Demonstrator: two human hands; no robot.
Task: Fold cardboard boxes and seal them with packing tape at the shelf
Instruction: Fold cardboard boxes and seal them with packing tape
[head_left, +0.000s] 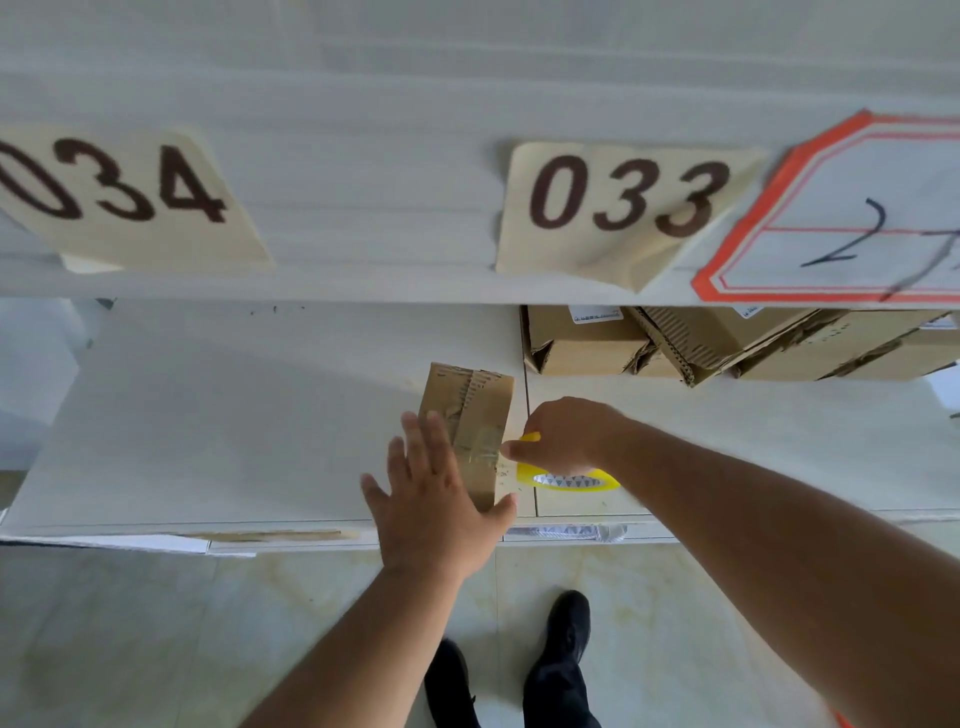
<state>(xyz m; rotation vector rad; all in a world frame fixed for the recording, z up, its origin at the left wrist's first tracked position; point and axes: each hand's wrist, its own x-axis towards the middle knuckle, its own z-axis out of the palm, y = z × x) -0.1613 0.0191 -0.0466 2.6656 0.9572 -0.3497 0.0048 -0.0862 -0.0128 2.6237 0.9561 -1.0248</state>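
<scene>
Cardboard box (475, 426), small and taped along its top seam, sits near the front edge of the white shelf (234, 431), just left of centre. At its seven o'clock the left hand (434, 506) lies flat against it, fingers straight and spread, hiding the box's near left corner. At the box's three o'clock the right hand (563, 434) curls round a yellow tape dispenser (569, 479), mostly hidden beneath the fist; its cutting edge cannot be made out. At one o'clock, more folded boxes (727, 343) are cut off by the upper shelf beam (363, 208).
</scene>
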